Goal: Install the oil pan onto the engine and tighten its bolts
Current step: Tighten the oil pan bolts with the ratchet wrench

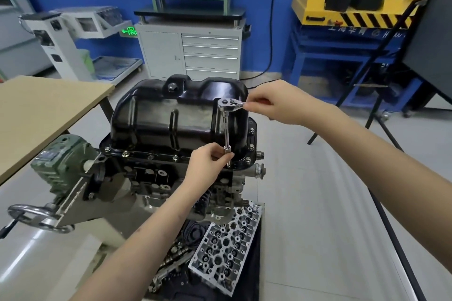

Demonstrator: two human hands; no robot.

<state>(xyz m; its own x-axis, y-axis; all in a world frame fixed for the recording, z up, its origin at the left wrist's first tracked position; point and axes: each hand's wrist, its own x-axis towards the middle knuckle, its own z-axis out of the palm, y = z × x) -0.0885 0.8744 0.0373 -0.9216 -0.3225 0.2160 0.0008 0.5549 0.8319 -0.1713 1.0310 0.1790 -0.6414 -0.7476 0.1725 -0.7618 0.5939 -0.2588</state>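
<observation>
- We see a tan table (44, 107) far to the left of the oil pan.
- Left of the oil pan and lower down is a green gearbox (61, 156), with a shiny hand wheel (36, 219) below it.
- The black oil pan (176, 115) sits on top of the engine (156, 178), upside down, with its flat rim resting on the engine block.
- Small bolts (125, 153) stick up along the near rim of the oil pan.
- Behind the oil pan stands a grey cabinet (190, 51) with drawers.
- Our left hand (208, 164) is at the near right corner of the oil pan. Its fingers pinch the bottom end of the long bar, down by the rim.
- The ratchet wrench (231, 104) stands upright by the right end of the oil pan, with its long bar (227, 132) pointing straight down to the rim.
- Our right hand (276, 102) is just to the right of the oil pan's top. It holds the wrench handle with curled fingers.
- Below the oil pan, near the floor, lies a silver cylinder head (227, 249) full of holes.
- Far to the right of the oil pan, at the back, is a yellow cart (352, 7) with black blocks on a blue rack (342, 56).
</observation>
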